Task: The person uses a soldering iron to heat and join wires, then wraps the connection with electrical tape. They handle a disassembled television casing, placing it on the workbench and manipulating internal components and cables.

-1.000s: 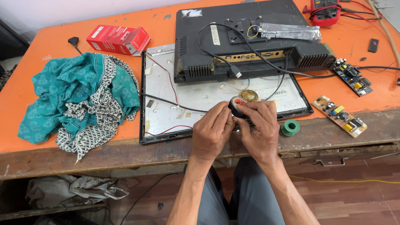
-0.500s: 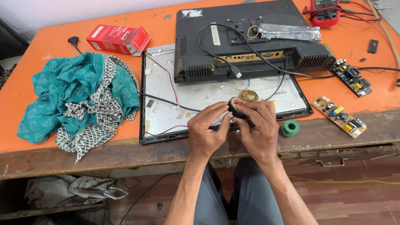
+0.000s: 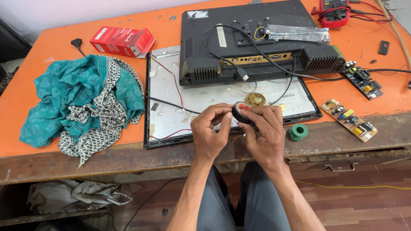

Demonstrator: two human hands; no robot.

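My right hand [image 3: 266, 133] holds a black roll of insulating tape [image 3: 240, 111] with a red core, over the front edge of the opened flat panel [image 3: 171, 90]. My left hand [image 3: 210, 131] pinches at the roll's left side, fingers closed on the tape end. A thin red wire [image 3: 238, 137] runs between the two hands just below the roll. Both hands sit close together above the wooden bench edge [image 3: 107, 156].
A black monitor back cover [image 3: 257, 38] with cables lies on the panel. A teal patterned cloth [image 3: 85, 98] and red box [image 3: 123, 40] are at left. Two circuit boards [image 3: 349, 119] [image 3: 363, 81], a green solder spool [image 3: 298, 131] and a multimeter [image 3: 335, 10] are at right.
My left hand's fingers have shifted along the tape roll; both hands stay at the same spot over the panel's front edge.
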